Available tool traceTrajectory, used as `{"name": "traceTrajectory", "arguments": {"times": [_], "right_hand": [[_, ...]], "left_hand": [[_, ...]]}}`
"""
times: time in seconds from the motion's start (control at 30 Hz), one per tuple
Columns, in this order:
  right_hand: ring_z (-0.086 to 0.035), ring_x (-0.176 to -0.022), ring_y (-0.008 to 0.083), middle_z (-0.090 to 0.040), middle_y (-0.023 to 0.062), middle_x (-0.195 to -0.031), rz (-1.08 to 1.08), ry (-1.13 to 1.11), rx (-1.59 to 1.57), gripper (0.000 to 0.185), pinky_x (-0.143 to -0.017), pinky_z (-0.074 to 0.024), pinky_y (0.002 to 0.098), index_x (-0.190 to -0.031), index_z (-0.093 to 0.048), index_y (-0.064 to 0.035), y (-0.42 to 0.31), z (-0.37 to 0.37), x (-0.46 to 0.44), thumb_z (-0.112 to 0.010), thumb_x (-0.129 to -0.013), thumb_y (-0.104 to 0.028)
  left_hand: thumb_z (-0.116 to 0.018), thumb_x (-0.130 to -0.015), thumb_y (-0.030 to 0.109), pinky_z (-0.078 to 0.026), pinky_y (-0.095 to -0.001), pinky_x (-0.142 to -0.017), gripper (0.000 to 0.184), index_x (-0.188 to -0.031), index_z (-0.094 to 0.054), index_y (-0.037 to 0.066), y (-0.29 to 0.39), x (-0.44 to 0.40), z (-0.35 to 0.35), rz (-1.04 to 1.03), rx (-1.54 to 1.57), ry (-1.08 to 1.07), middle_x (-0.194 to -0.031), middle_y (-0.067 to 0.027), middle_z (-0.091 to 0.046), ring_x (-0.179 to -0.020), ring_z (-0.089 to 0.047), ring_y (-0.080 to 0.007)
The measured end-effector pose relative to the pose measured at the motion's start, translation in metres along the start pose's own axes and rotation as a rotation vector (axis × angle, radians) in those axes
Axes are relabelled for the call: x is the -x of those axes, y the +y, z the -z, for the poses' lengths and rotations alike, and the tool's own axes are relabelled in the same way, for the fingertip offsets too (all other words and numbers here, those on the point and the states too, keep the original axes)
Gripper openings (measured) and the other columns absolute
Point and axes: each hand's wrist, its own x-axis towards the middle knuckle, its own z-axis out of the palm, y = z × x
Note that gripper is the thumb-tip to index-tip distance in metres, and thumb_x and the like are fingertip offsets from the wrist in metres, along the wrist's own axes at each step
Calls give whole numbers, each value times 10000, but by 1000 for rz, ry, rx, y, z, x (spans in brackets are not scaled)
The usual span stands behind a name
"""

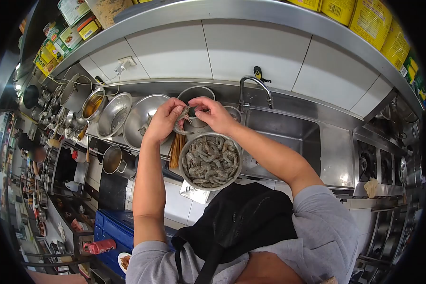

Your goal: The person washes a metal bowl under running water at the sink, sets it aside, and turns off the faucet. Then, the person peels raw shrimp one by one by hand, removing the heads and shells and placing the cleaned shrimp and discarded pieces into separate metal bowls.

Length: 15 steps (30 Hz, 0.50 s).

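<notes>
My left hand [164,119] is closed, with a grey raw shrimp [185,113] pinched in its fingertips. My right hand [214,114] meets it from the other side, its bent fingers pinching at the same shrimp; their exact grip is partly hidden. Just below my hands stands a round metal bowl [240,166] heaped with raw shrimp [210,160]. A bundle of thin wooden skewers [177,150] lies left of that bowl, under my left hand. Behind my left wrist is a wide metal bowl [133,124] with some shrimp against its side. A deep metal pot [197,90] sits behind my hands.
To the right are a steel sink [281,137] and its curved faucet [255,80]. More metal bowls [114,115] line the counter at left. A shelf [251,13] with yellow packages overhangs the back. Gas burners [367,161] stand at far right, a blue crate [113,232] at lower left.
</notes>
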Motion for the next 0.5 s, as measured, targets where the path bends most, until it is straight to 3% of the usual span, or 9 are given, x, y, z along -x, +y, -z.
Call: {"name": "traceTrajectory", "arguments": {"times": [0.1,0.3,0.37,0.5], "right_hand": [[-627,-930,154,-687,68,-1010,11,-77,-59,239,-872,-504,324,-1144,-629,0,-2,-3,3,-628,-916,-70],[-616,-729,134,-681,41,-859,-244,-88,-189,166,-687,-512,332,-1049,-630,17,-1,-7,2,-646,-919,-85],[-598,-645,142,-665,59,-760,-87,-3,10,116,-602,-481,356,-942,-636,16,1,-8,3,-638,-922,-99],[-605,-623,203,-641,121,-709,-80,0,192,150,-601,-471,368,-870,-634,12,-16,-5,4,-631,-902,-135]], "left_hand": [[-489,-1046,90,-481,-260,-604,129,-1041,-581,1,-3,-1,-2,-36,-69,-4,-830,-30,-601,-665,-535,-95],[-513,-1042,109,-489,-265,-628,131,-1050,-581,-3,-1,1,-17,13,-121,74,-833,-34,-619,-683,-560,-91],[-515,-1042,112,-491,-265,-621,132,-1058,-579,-3,-3,1,-19,7,-112,80,-834,-35,-619,-680,-559,-91],[-523,-1041,124,-494,-265,-605,138,-1074,-574,0,-5,3,-19,-2,-111,82,-834,-40,-618,-679,-560,-92]]}}
